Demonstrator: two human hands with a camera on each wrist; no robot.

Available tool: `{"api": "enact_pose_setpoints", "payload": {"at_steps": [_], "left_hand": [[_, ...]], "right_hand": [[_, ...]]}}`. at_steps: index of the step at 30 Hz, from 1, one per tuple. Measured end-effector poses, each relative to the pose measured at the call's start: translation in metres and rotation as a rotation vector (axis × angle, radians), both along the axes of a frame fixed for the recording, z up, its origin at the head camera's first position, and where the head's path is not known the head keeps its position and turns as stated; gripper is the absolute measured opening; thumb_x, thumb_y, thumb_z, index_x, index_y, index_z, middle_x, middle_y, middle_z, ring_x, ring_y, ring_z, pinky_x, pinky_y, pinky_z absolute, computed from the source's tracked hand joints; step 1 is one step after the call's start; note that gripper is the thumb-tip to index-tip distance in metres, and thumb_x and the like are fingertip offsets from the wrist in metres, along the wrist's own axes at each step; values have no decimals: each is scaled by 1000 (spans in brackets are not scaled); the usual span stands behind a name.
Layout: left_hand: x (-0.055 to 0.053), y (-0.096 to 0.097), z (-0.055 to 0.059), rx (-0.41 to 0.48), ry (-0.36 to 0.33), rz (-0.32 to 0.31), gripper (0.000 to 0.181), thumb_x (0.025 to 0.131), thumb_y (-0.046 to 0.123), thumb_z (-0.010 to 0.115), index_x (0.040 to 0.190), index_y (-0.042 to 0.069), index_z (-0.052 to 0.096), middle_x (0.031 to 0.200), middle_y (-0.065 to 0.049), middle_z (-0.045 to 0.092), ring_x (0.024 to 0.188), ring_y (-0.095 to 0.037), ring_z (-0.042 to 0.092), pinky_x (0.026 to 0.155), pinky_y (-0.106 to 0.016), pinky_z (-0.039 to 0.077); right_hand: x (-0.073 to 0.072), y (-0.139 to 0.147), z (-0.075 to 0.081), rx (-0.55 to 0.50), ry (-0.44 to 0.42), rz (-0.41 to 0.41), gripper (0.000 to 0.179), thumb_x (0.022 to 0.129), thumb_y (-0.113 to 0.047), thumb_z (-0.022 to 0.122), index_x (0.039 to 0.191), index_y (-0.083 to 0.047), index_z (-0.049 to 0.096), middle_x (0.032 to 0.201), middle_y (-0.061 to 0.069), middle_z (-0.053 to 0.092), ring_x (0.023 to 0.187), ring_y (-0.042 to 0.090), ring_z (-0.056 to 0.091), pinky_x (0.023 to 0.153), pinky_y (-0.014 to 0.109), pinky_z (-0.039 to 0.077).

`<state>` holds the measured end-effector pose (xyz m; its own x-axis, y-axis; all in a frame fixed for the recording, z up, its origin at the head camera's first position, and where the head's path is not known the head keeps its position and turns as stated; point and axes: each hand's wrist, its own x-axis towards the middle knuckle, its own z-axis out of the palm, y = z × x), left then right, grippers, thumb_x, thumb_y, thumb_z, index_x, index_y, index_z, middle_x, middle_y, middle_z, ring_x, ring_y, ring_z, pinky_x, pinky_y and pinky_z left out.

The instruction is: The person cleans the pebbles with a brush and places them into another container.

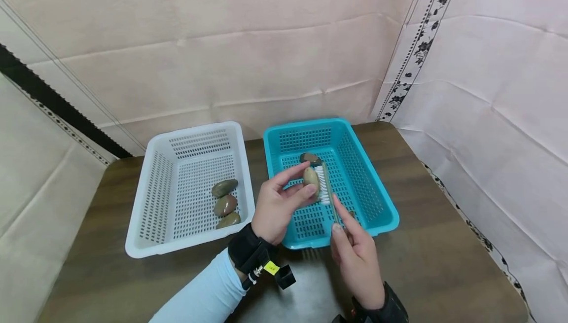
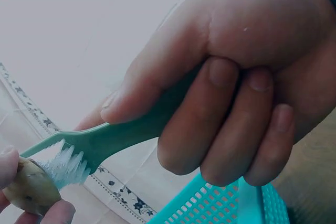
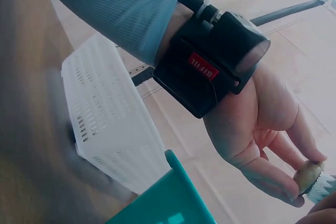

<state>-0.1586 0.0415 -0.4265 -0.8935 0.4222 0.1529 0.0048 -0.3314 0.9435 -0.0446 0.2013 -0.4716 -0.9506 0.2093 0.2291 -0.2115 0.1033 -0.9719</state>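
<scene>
My left hand (image 1: 275,204) pinches an olive-tan stone (image 1: 311,181) between thumb and fingers over the blue basket (image 1: 377,190). With its fingers curled round the green handle, my right hand (image 1: 357,261) grips a brush (image 1: 329,187). White bristles (image 2: 67,165) touch the side of the stone (image 2: 32,187) in the left wrist view. The right wrist view also has the stone (image 3: 308,174) between the left fingertips, against the bristles. Inside the blue basket, a dark brown stone (image 1: 310,158) lies beyond the left fingers; the hands hide part of the basket floor.
A white basket (image 1: 148,204) stands to the left on the brown table (image 1: 443,264), with two greenish stones and a reddish-brown stone (image 1: 225,205) along its right side. Pale cloth (image 1: 284,56) hangs behind the table and at both sides.
</scene>
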Motion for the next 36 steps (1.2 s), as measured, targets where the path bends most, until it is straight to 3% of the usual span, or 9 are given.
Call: {"api": "enact_pose_setpoints", "payload": {"at_steps": [4,8,12,19,22,27,36], "left_hand": [[5,7,-6,24,-20,6,48,108,-3,66,155,3,60,139,-21,63,116,-25,76,95,-44,64],[16,14,-16,37,-53,-35,49,109,3,68,157,3,58,147,-20,62,117,-23,75,98,-44,63],[22,14,-20,21,-64,-40,51,109,7,69,159,5,57,151,-20,60,120,-24,74,98,-43,63],[11,7,-3,-32,43,39,50,108,3,70,157,5,59,144,-22,63,118,-27,74,96,-43,64],[8,7,2,-60,75,41,50,107,3,70,157,5,60,141,-22,64,118,-29,74,95,-43,64],[9,4,2,-80,55,41,51,108,2,69,158,3,58,142,-22,64,117,-29,74,95,-42,64],[10,1,-1,1,1,14,49,109,5,68,157,2,58,137,-23,62,123,-33,73,96,-46,63]], "right_hand": [[4,4,-2,-4,19,-2,50,118,-8,50,167,-20,50,59,4,40,45,20,39,41,31,38],[5,11,-1,-38,56,-13,48,118,-7,48,165,-16,53,58,5,38,45,20,36,40,31,35],[3,13,3,-44,28,-11,46,119,-11,49,164,-18,55,59,5,38,46,21,36,41,33,35],[4,-1,3,-122,29,45,50,119,-12,47,169,-20,46,65,7,39,47,23,36,42,34,37],[7,-6,1,-143,31,52,51,119,-12,47,170,-21,44,65,7,39,47,23,37,41,34,36],[12,-8,1,-131,-19,44,50,120,-14,47,169,-22,45,65,7,38,49,23,36,43,35,36],[21,-10,1,-97,-74,16,49,120,-20,48,169,-25,45,65,6,39,52,24,38,47,36,40]]}}
